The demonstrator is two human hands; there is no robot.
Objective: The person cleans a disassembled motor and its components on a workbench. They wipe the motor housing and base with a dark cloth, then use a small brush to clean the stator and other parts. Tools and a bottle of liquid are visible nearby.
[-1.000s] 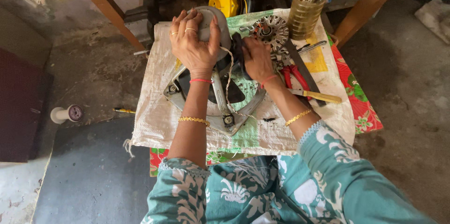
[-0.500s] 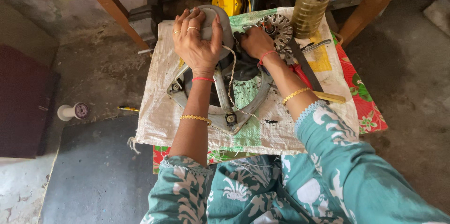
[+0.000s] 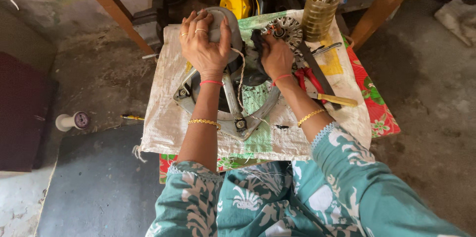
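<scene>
Head view: left hand [image 3: 206,48] spread flat over grey motor housing [image 3: 224,26] at 12 o'clock, seemingly to steady it; right hand [image 3: 276,57] closed around dark rotor part [image 3: 254,66] just beside, at 1 o'clock. Resting on white woven sack [image 3: 163,128]; jar of yellow liquid [image 3: 319,16] beyond at 2 o'clock

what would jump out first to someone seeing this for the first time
At centre, the left hand presses on a round grey metal part while the right hand works at a dark motor piece, both over a white woven sack. A jar of yellowish liquid stands at the back right.
</scene>
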